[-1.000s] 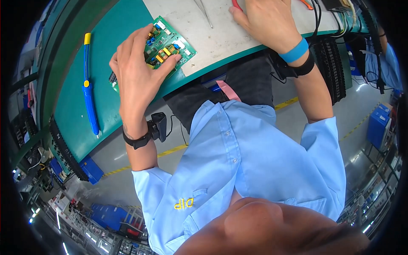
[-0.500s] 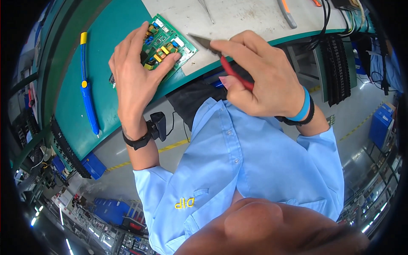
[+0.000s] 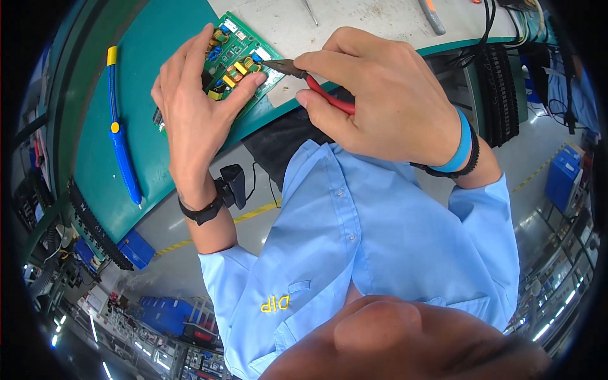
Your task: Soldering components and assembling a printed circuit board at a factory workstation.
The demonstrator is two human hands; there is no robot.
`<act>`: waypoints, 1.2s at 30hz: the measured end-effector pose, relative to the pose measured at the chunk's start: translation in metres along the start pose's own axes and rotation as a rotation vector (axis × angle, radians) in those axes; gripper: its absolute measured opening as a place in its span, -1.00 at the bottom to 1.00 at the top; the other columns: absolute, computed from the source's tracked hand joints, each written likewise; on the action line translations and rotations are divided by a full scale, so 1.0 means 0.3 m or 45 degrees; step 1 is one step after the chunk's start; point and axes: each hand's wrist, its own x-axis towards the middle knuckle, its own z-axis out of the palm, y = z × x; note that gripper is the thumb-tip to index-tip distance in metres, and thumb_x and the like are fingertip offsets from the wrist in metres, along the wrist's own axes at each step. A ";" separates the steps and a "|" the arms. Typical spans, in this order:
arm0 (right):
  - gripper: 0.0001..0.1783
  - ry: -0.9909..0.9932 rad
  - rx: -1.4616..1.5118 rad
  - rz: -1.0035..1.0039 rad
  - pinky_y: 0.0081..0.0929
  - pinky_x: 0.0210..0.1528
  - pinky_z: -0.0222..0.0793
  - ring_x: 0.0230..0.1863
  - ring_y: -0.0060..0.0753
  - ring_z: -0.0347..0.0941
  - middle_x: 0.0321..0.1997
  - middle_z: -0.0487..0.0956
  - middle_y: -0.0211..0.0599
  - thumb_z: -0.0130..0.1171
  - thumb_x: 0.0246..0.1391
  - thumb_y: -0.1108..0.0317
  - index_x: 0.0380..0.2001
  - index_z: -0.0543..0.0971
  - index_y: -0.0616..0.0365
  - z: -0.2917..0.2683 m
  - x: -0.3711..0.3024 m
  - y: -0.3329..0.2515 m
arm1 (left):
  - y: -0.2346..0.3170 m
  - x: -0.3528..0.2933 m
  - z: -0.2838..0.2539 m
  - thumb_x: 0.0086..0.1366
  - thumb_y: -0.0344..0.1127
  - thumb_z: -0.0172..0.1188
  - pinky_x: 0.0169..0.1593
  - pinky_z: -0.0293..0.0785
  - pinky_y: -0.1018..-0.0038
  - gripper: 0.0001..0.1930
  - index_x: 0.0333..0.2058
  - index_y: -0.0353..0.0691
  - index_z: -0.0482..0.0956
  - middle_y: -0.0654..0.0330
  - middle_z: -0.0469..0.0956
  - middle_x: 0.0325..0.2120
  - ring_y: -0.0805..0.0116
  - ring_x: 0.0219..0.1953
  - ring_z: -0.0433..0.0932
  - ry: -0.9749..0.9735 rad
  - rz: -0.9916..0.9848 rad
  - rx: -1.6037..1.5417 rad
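A green circuit board (image 3: 252,45) with yellow and blue components lies tilted at the edge of the green mat. My left hand (image 3: 193,104) grips it, the fingers over its left side and the thumb pressing close to the coils. My right hand (image 3: 389,104) is closed around red-handled long-nose pliers (image 3: 329,97). Their dark jaws reach over the board's right part, with the tips beside a blue component near a white connector. Whether the tips pinch anything is too small to tell.
A slim blue tool with yellow parts (image 3: 126,163) lies on the green mat (image 3: 164,38) to the left. Thin metal tweezers (image 3: 310,11) and a grey-orange handled tool (image 3: 432,16) are on the pale worktop at the far side. Black cables (image 3: 487,28) hang at the right.
My right hand has moved left with the pliers, bringing their tips from beside the board to over its components. My left hand and the board have shifted slightly left in view.
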 end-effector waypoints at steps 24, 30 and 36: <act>-0.72 -0.217 0.295 -0.146 -0.26 -0.29 0.46 -0.39 -0.08 0.55 -0.40 0.60 -0.13 0.27 0.12 0.32 -0.18 0.65 0.30 -0.156 0.107 -0.018 | 0.002 0.003 0.005 0.01 0.11 0.57 0.25 0.24 0.19 -0.17 0.23 -0.12 0.54 0.12 0.58 0.08 0.12 0.14 0.50 0.016 0.046 0.022; -0.73 -0.397 0.374 -0.127 -0.13 -0.25 0.47 -0.37 0.12 0.55 -0.44 0.58 0.02 0.21 0.08 0.32 -0.30 0.61 0.38 -0.190 0.156 -0.018 | -0.004 0.000 0.007 0.02 0.12 0.56 0.25 0.23 0.20 -0.17 0.23 -0.13 0.54 0.12 0.58 0.09 0.12 0.14 0.50 0.006 0.042 0.012; -0.72 -0.461 0.489 -0.137 -0.04 -0.25 0.48 -0.40 0.27 0.54 -0.50 0.57 0.14 0.16 0.06 0.33 -0.43 0.58 0.43 -0.178 0.169 0.007 | -0.008 -0.002 0.007 0.03 0.12 0.55 0.26 0.21 0.21 -0.17 0.23 -0.15 0.54 0.11 0.57 0.10 0.12 0.15 0.49 0.009 0.053 0.018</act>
